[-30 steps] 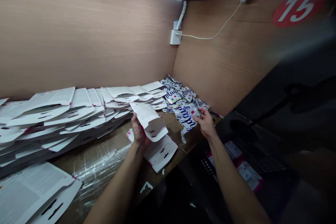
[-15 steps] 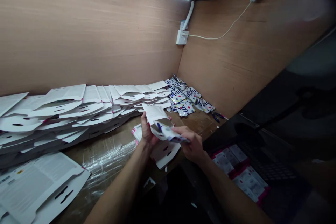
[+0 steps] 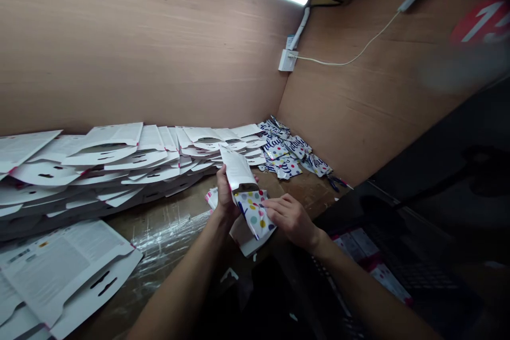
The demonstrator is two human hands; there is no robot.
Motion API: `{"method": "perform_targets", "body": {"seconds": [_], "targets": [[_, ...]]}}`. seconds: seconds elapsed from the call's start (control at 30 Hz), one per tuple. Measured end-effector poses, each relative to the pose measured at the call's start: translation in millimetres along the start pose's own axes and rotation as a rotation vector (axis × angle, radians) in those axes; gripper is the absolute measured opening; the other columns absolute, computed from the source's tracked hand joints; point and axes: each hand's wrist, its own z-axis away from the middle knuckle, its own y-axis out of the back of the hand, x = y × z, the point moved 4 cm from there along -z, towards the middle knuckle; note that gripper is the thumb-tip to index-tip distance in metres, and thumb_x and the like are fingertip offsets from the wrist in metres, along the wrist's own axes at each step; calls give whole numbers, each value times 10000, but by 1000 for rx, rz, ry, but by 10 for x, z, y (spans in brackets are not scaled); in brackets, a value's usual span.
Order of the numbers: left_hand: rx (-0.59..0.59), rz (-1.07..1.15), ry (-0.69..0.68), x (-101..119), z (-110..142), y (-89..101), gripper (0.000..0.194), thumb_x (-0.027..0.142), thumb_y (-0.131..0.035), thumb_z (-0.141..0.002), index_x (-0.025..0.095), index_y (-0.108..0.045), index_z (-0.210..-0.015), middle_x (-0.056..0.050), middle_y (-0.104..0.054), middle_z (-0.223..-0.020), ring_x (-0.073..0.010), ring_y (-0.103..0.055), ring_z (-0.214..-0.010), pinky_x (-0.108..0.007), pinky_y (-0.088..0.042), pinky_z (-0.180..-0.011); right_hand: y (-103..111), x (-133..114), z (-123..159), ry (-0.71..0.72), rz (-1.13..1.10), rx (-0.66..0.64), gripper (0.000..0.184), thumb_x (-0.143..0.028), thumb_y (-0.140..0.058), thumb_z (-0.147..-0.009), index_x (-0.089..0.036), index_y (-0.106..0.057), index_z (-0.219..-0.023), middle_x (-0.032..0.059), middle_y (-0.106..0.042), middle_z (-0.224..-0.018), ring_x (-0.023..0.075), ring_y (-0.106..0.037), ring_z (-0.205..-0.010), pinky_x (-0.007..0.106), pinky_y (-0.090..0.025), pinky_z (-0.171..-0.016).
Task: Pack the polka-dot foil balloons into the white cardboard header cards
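Note:
My left hand is closed round a white card sleeve, its open end facing me. At that opening lies a foil packet with coloured polka dots, its upper end at the sleeve's mouth. The sleeve's flap shows beneath the packet. My right hand pinches the packet's right edge between thumb and fingers. Another white and pink sleeve lies on the table behind my left hand.
Overlapping rows of white sleeves line the back; more sleeves lie front left. Dotted packets are heaped in the corner beside blue-handled pliers. A dark crate with packed sleeves stands lower right.
My right hand has brought the packet down against the sleeve's mouth, turning its dotted face up. My left hand still holds the sleeve. The camera view has shifted slightly.

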Motion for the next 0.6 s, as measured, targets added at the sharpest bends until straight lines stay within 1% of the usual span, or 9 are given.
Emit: {"method": "perform_targets", "body": {"seconds": [0.1, 0.2, 0.27, 0.33, 0.37, 0.43, 0.5, 0.53, 0.6], "targets": [[-7, 4, 33, -105, 11, -30, 764, 776, -524, -862, 112, -703, -1194, -152, -770, -883, -344, -763, -872, -477, -644, -785, -60, -50, -120, -150, 27, 12, 163, -173, -510, -1065, -192, -671, -1050, 118, -787, -1108, 240, -724, -1038, 367, -474, -837], [6, 28, 5, -179, 28, -29, 754, 764, -514, -877, 104, -702, -1189, -157, -771, -895, -340, -766, -879, -477, -648, -799, -180, -184, -218, -325, 81, -34, 226, -124, -474, -1048, -193, -678, -979, 100, -762, -926, 242, -701, -879, 362, -477, -802], [11, 53, -22, -195, 29, -15, 747, 763, -495, -885, 109, -699, -1184, -152, -770, -901, -336, -767, -886, -489, -649, -814, -247, -295, -251, -403, 103, -70, 227, -139, -472, -1055, -162, -686, -1128, 136, -764, -1053, 268, -700, -989, 389, -495, -888], [5, 67, -18, -223, 14, -8, 722, 745, -503, -891, 110, -694, -1176, -149, -769, -904, -336, -766, -896, -503, -646, -833, -301, -376, -270, -431, 91, -120, 316, -263, -505, -1080, -109, -627, -1328, 209, -707, -1286, 325, -652, -1194, 458, -484, -1025], [1, 72, -3, -249, 2, -9, 701, 728, -525, -890, 108, -692, -1170, -147, -770, -907, -336, -766, -905, -506, -643, -848, -322, -396, -277, -433, 69, -146, 390, -354, -519, -1086, -93, -610, -1361, 236, -679, -1333, 353, -629, -1241, 498, -471, -1068], [4, 93, 5, -311, -19, -17, 626, 674, -594, -881, 119, -693, -1154, -131, -773, -913, -330, -763, -923, -495, -631, -888, -339, -404, -287, -441, -1, -163, 482, -508, -520, -1073, -104, -648, -1302, 246, -704, -1243, 380, -647, -1187, 543, -477, -1069], [28, 138, -43, -356, -19, -23, 544, 624, -647, -869, 143, -699, -1116, -107, -775, -907, -321, -762, -931, -468, -614, -919, -300, -409, -276, -477, -56, -71, 495, -562, -530, -1055, -141, -667, -1275, 227, -723, -1145, 392, -658, -1144, 560, -487, -1048], [45, 165, -83, -365, -10, -20, 518, 618, -659, -862, 153, -702, -1088, -100, -774, -894, -318, -762, -925, -454, -607, -921, -272, -427, -256, -491, -73, -2, 499, -562, -551, -1045, -157, -653, -1317, 225, -717, -1166, 404, -645, -1174, 569, -482, -1052], [31, 201, -80, -392, 6, -25, 539, 656, -663, -838, 150, -708, -1016, -119, -767, -877, -326, -761, -921, -445, -598, -913, -246, -477, -187, -488, -126, 98, 556, -535, -610, -1020, -188, -577, -1452, 222, -675, -1308, 421, -596, -1263, 580, -467, -1068]]}}
